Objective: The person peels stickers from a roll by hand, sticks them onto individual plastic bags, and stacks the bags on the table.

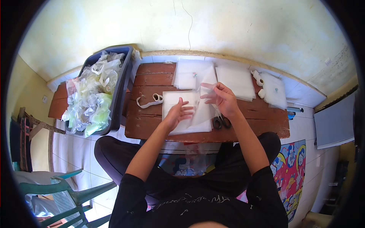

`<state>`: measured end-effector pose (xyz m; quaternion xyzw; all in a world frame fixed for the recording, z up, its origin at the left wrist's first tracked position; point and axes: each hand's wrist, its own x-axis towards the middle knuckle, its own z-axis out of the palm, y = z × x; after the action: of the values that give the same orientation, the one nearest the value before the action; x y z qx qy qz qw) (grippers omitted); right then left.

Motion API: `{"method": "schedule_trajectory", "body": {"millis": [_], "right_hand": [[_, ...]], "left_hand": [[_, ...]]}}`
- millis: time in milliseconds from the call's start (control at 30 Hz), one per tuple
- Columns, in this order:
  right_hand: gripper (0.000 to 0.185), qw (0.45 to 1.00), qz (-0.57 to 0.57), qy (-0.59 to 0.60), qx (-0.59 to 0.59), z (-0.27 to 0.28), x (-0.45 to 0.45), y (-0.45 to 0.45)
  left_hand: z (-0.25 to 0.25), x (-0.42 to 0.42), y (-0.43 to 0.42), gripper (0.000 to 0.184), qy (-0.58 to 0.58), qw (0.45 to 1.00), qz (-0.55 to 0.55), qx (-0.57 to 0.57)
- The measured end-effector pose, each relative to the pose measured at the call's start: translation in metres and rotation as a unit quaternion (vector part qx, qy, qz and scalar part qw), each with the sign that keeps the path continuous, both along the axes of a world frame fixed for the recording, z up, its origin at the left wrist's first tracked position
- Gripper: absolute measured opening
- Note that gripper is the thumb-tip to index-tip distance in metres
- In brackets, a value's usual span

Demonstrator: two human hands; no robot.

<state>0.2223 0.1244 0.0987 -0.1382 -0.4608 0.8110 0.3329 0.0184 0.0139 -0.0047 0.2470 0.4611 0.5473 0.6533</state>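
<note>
My right hand pinches a clear plastic sheet or bag by its upper edge, and the rest of it hangs toward my left hand. Fingers apart and slightly blurred, my left hand is just left of that plastic; nothing shows in its grasp. Under both hands lies a stack of white, translucent plastic sheets on the brown wooden table. Black-handled scissors rest below my right hand, their blades partly hidden. A white ribbon roll with a loose curling end sits left of the stack.
More plastic stacks lie along the table's back, beside small white rolls and another stack at right. A dark tub full of crumpled plastic bags stands left. A green chair is at lower left.
</note>
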Motion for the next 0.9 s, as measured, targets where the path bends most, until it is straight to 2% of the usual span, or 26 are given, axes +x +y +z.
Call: {"method": "schedule_trajectory", "body": {"millis": [33,67,100,167,200,267,300,367,400,467,567,767,900], "right_hand": [[0.01,1.0,0.006,0.023,-0.007,0.004,0.002,0.0],[0.01,0.999,0.013,0.046,-0.016,0.006,0.004,0.001],[0.01,0.999,0.012,0.047,-0.014,0.006,0.005,0.002],[0.008,0.999,-0.002,0.044,-0.031,0.005,0.007,0.006],[0.008,0.999,-0.004,0.045,-0.03,0.005,0.008,0.01],[0.008,0.997,-0.064,-0.033,0.012,0.004,0.009,0.02],[0.008,0.997,-0.065,-0.033,0.015,0.004,0.009,0.026],[0.01,0.972,-0.154,-0.167,0.062,0.003,0.006,0.04],[0.01,0.972,-0.156,-0.165,0.064,0.001,0.004,0.047],[0.013,0.943,-0.208,-0.244,0.094,-0.003,-0.002,0.061],[0.014,0.923,-0.228,-0.289,0.111,-0.022,-0.01,0.09],[0.012,0.869,-0.259,-0.402,0.126,-0.064,-0.019,0.14],[0.011,0.862,-0.268,-0.414,0.119,-0.09,-0.024,0.158]], "left_hand": [[0.016,0.008,-0.002,0.066,-0.103,0.991,-0.07,-0.039],[0.03,0.019,-0.007,0.063,-0.146,0.986,-0.063,-0.047],[0.03,0.021,-0.007,0.063,-0.144,0.986,-0.064,-0.046],[0.028,0.023,-0.003,0.047,-0.16,0.986,-0.041,0.005],[0.024,0.019,0.002,0.047,-0.158,0.986,-0.043,0.006],[0.017,0.001,0.018,0.028,-0.025,0.997,0.06,0.046],[0.02,-0.006,0.025,0.019,-0.019,0.994,0.091,0.049],[0.024,-0.02,0.037,0.02,0.055,0.989,0.129,0.045],[0.025,-0.027,0.043,0.02,0.057,0.989,0.128,0.048],[0.026,-0.038,0.058,0.018,0.153,0.969,0.189,0.046],[0.024,-0.05,0.086,0.015,0.228,0.948,0.216,0.054],[0.01,-0.067,0.135,0.017,0.283,0.936,0.207,0.024],[-0.002,-0.079,0.16,0.017,0.327,0.93,0.167,-0.003]]}}
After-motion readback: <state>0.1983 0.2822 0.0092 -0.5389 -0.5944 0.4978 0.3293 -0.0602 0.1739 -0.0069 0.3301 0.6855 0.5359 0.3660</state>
